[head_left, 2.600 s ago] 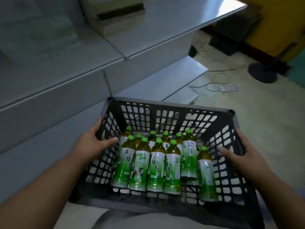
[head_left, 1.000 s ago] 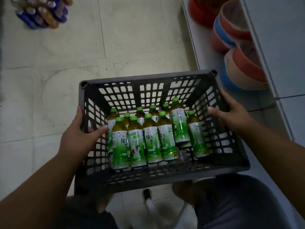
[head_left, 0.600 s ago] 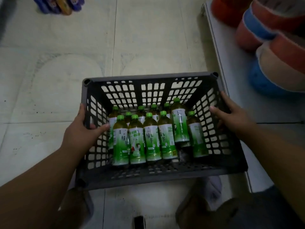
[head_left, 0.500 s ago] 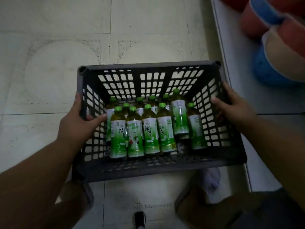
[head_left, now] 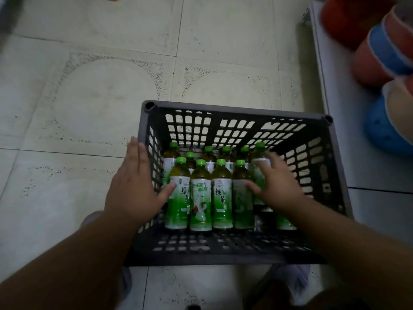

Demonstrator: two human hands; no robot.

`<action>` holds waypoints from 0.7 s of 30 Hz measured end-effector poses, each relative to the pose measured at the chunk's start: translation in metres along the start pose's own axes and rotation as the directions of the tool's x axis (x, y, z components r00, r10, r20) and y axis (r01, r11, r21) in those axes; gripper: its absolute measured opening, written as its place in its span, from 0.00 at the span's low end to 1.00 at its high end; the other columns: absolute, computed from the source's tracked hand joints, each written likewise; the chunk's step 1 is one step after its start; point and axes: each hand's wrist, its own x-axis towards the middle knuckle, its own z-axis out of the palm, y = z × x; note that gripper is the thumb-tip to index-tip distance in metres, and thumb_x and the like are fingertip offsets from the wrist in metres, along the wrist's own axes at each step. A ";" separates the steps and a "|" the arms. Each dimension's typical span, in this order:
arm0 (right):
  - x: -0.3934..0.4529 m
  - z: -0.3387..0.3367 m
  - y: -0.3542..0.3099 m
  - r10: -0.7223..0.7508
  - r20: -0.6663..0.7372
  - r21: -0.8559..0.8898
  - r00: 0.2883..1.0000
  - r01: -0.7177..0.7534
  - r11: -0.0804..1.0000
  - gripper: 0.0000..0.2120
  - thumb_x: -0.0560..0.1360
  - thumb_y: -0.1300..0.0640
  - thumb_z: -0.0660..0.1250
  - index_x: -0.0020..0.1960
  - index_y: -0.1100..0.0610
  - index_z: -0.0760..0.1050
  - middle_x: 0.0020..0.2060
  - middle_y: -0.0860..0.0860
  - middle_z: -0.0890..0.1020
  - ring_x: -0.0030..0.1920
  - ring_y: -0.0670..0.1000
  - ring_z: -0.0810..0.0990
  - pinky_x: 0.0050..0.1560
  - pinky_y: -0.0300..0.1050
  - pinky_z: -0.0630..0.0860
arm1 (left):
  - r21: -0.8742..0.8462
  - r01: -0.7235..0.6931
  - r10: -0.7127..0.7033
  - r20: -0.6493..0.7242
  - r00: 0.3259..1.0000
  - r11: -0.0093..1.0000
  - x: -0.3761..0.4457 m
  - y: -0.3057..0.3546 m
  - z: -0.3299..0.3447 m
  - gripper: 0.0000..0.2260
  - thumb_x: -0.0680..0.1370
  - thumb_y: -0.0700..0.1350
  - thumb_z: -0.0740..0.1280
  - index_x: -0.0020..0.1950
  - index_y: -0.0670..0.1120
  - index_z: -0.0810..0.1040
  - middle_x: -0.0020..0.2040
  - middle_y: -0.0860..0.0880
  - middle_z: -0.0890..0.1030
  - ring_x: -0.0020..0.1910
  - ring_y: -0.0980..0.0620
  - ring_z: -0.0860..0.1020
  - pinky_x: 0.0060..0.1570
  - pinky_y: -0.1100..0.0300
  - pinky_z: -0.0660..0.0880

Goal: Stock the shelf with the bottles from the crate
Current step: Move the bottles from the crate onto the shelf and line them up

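Note:
A dark grey plastic crate [head_left: 234, 109] stands on the tiled floor, holding several green tea bottles [head_left: 221, 193] with green caps, upright in two rows. My left hand [head_left: 134, 189] grips the crate's left wall, thumb inside and fingers outside. My right hand [head_left: 274, 186] is inside the crate, wrapped around the taller bottle [head_left: 259, 151] at the right end of the rows, which still stands among the others. The white shelf [head_left: 348, 166] lies low to the right of the crate.
Stacked red, blue and beige plastic basins [head_left: 380, 52] fill the shelf's far part. Bare tiled floor [head_left: 100, 97] stretches left and ahead of the crate. My feet [head_left: 292, 278] show just below the crate's near edge.
The crate has come down onto the floor beside the shelf. My right hand left the crate's right wall and moved in onto a bottle. My left hand stays on the left wall.

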 end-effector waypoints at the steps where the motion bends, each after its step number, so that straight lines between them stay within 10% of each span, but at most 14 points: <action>1: 0.005 0.007 -0.019 -0.056 0.056 0.100 0.997 0.050 0.994 0.36 0.75 0.34 0.65 0.78 0.48 0.62 0.80 0.54 0.58 0.78 0.57 0.57 0.76 0.58 0.61 | -0.002 -0.006 0.006 -0.003 1.000 1.000 0.001 -0.001 0.001 0.51 0.71 0.74 0.50 0.80 0.43 0.35 0.80 0.46 0.33 0.81 0.46 0.45 0.74 0.49 0.53; 8: 0.066 0.063 -0.137 -0.207 0.189 0.135 0.960 0.184 0.974 0.41 0.73 0.29 0.62 0.77 0.53 0.63 0.72 0.56 0.71 0.72 0.59 0.67 0.70 0.57 0.68 | -0.021 -0.049 0.048 -0.013 0.999 0.999 0.004 -0.009 0.010 0.52 0.73 0.72 0.59 0.80 0.43 0.35 0.81 0.45 0.34 0.81 0.45 0.44 0.72 0.49 0.52; 14: 0.099 0.089 -0.169 -0.043 0.366 -0.167 0.929 0.112 0.980 0.50 0.68 0.20 0.55 0.72 0.59 0.71 0.80 0.61 0.56 0.80 0.65 0.46 0.77 0.65 0.43 | -0.014 -0.072 0.071 -0.057 0.996 0.997 0.006 -0.008 0.013 0.51 0.71 0.72 0.57 0.80 0.42 0.39 0.81 0.40 0.42 0.80 0.42 0.48 0.73 0.46 0.56; 21: 0.070 0.102 -0.166 -0.212 0.116 0.189 0.970 0.188 0.964 0.47 0.65 0.27 0.69 0.72 0.58 0.68 0.78 0.58 0.63 0.81 0.58 0.47 0.79 0.59 0.42 | 0.005 -0.081 0.081 -0.044 0.996 0.997 0.006 -0.008 0.014 0.53 0.70 0.73 0.57 0.80 0.40 0.41 0.81 0.40 0.42 0.80 0.43 0.46 0.73 0.47 0.54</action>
